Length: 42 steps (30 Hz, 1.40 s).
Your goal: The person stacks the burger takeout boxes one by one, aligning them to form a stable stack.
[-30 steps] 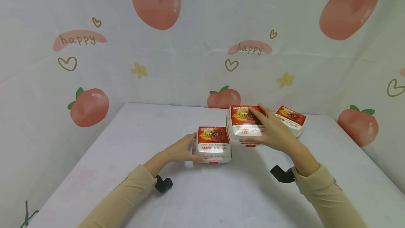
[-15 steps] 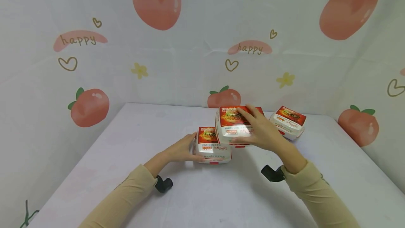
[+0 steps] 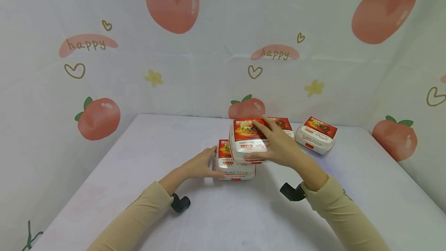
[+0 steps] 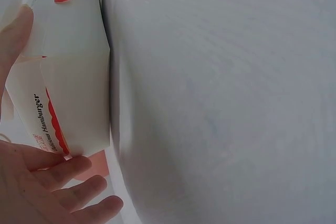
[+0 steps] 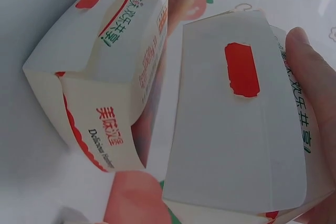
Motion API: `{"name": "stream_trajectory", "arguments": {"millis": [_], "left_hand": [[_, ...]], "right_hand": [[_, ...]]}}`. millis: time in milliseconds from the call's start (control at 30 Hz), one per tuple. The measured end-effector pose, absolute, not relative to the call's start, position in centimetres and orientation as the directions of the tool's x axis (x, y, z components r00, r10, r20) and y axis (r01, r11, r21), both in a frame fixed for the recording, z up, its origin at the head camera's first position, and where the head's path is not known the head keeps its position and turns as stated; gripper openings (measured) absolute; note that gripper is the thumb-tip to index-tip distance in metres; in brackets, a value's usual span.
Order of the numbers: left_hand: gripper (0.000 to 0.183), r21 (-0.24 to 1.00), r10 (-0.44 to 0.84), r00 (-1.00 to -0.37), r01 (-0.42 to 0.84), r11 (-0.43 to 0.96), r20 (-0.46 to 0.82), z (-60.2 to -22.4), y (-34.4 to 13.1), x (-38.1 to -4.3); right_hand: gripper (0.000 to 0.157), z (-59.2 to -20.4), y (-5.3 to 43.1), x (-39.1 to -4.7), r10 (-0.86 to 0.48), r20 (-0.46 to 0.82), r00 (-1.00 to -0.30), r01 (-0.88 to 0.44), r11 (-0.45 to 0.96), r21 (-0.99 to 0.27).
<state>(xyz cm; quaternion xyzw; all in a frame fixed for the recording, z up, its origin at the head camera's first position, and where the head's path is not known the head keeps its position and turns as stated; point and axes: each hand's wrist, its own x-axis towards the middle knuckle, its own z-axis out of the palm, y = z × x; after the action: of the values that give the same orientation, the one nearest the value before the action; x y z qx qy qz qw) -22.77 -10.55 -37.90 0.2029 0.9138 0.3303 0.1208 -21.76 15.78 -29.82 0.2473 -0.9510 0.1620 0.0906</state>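
Note:
A white hamburger box [image 3: 235,172] with a red burger picture stands on the table. My left hand [image 3: 200,164] holds its left side, the thumb at the front; in the left wrist view the thumb and fingers [image 4: 73,169] span the box's side. My right hand [image 3: 282,148] grips a second hamburger box [image 3: 242,146] and holds it raised above and partly in front of the first, hiding part of its lid. The right wrist view shows this raised box [image 5: 236,129] apart from the standing one [image 5: 100,51]. Whether the two touch cannot be told from the head view.
Another burger box [image 3: 283,122] shows partly behind my right hand. One more box [image 3: 316,134] stands turned at the back right of the white table [image 3: 271,224]. A white cloth [image 3: 209,49] with fruit prints hangs behind.
My right hand has moved left with the raised hamburger box, which now covers more of the standing box. The box behind has come partly into view. The left hand has stayed still.

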Motion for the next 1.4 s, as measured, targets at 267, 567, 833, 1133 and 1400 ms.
{"name": "stream_trajectory", "arguments": {"millis": [267,567,833,1133,1400], "left_hand": [[0.102,0.662,0.451,-0.889,0.292,0.69,-0.078,-37.9,-10.5,-22.7],[0.1,0.672,0.463,-0.884,0.303,0.676,-0.066,-37.9,-10.5,-22.7],[0.1,0.677,0.46,-0.885,0.297,0.673,-0.069,-37.9,-10.5,-22.7],[0.096,0.69,0.475,-0.879,0.312,0.653,-0.052,-38.1,-10.5,-22.9],[0.091,0.702,0.498,-0.867,0.341,0.625,-0.023,-38.0,-10.5,-22.8]], "right_hand": [[0.098,-30.3,14.8,-21.9,-0.449,0.27,-0.852,-0.515,0.812,-0.274],[0.096,-30.6,13.8,-21.9,-0.455,0.258,-0.852,-0.518,0.801,-0.299],[0.096,-30.9,13.1,-21.9,-0.457,0.264,-0.85,-0.523,0.795,-0.307],[0.095,-30.9,12.5,-21.7,-0.438,0.248,-0.864,-0.498,0.815,-0.296],[0.096,-31.1,12.2,-21.8,-0.429,0.252,-0.867,-0.491,0.821,-0.291]]}}
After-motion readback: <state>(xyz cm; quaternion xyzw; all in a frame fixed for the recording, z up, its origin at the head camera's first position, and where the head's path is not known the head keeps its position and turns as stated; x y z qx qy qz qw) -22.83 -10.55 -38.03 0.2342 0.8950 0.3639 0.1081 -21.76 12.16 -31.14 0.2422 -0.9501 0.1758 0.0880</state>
